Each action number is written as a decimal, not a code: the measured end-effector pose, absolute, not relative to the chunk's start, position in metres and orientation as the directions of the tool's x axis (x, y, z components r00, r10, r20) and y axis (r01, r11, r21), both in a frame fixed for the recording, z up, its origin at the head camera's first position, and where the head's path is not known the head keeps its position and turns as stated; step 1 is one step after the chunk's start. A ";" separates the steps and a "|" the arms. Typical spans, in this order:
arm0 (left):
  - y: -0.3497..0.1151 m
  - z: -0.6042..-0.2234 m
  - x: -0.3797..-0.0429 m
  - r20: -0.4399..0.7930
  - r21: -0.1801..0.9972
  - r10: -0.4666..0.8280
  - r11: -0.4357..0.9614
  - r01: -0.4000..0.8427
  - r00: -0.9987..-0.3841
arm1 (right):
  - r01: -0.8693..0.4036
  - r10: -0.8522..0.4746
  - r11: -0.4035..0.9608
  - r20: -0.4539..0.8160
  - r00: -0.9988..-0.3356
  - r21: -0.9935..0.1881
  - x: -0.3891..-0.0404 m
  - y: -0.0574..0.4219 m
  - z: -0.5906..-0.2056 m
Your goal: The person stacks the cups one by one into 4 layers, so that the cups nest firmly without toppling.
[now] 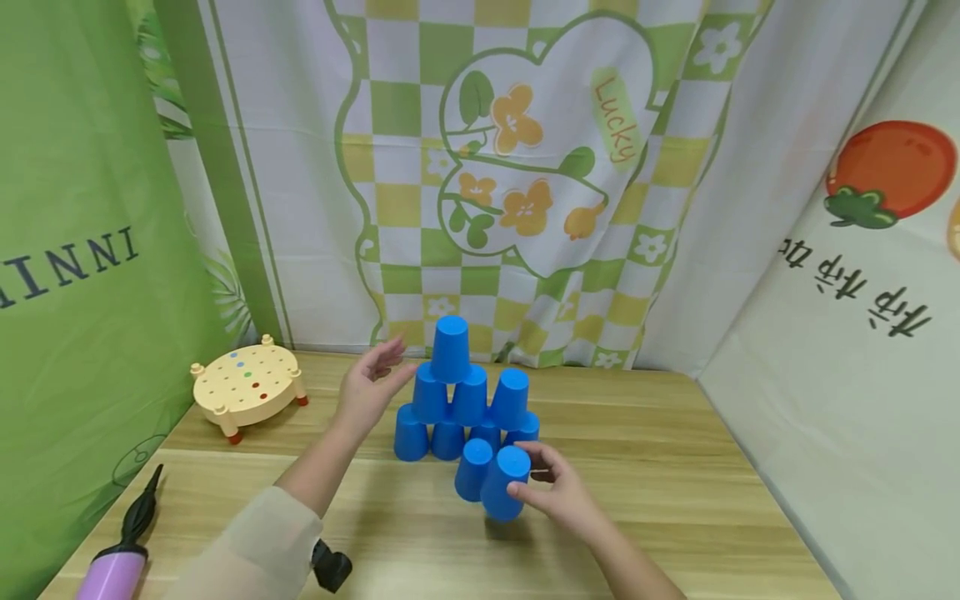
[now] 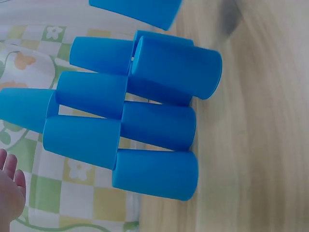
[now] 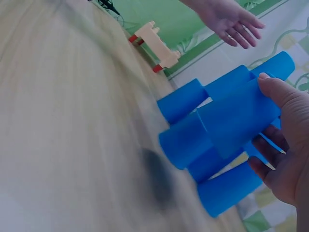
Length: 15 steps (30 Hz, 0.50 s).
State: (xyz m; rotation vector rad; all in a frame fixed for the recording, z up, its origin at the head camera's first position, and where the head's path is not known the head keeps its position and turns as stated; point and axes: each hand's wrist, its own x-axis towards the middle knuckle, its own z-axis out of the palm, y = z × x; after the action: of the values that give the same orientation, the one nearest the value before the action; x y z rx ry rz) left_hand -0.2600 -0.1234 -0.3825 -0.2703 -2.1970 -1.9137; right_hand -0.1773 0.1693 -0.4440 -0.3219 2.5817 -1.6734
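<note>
My right hand (image 1: 553, 487) pinches an upside-down blue cup (image 1: 504, 487) between thumb and fingers, lifted above its shadow on the table. Just left of it, another blue cup (image 1: 474, 471) stands in front of a cup pyramid. The pyramid has several cups in its bottom row (image 1: 411, 435), three in the middle row (image 1: 470, 396) and a single top cup (image 1: 451, 350) toward the left. Beside that top cup my left hand (image 1: 371, 383) hovers with relaxed fingers, holding nothing. From the right wrist, the held cup (image 3: 239, 116) hides part of the stack.
A round cream pegboard stool (image 1: 247, 385) with red-tipped feet stands at the back left. Closer in on the left lies a purple and black hand pump (image 1: 123, 542). A black object (image 1: 330, 567) is by the left sleeve. Printed curtains (image 1: 540, 167) enclose the wooden table (image 1: 637, 467).
</note>
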 end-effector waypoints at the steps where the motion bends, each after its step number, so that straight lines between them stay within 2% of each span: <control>1: -0.125 -0.384 -0.257 0.277 0.952 -0.012 0.138 0.273 -0.961 | -0.158 -0.200 0.394 0.083 -0.976 -0.905 -0.178 0.172 -0.440; 6: -0.127 -0.395 -0.243 0.261 0.955 -0.030 0.151 0.254 -0.965 | -0.223 -0.190 0.391 0.159 -0.969 -0.893 -0.182 0.183 -0.419; 15: -0.111 -0.430 -0.218 0.250 0.957 0.037 0.143 0.252 -0.968 | -0.254 -0.187 0.448 0.188 -0.964 -0.857 -0.199 0.201 -0.378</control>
State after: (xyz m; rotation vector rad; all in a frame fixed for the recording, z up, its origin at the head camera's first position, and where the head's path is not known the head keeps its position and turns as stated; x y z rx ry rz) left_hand -0.2184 -0.1107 -0.4299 -0.2871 -2.2431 -1.9330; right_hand -0.1987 0.2011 -0.3779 -0.4165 2.7292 -1.6332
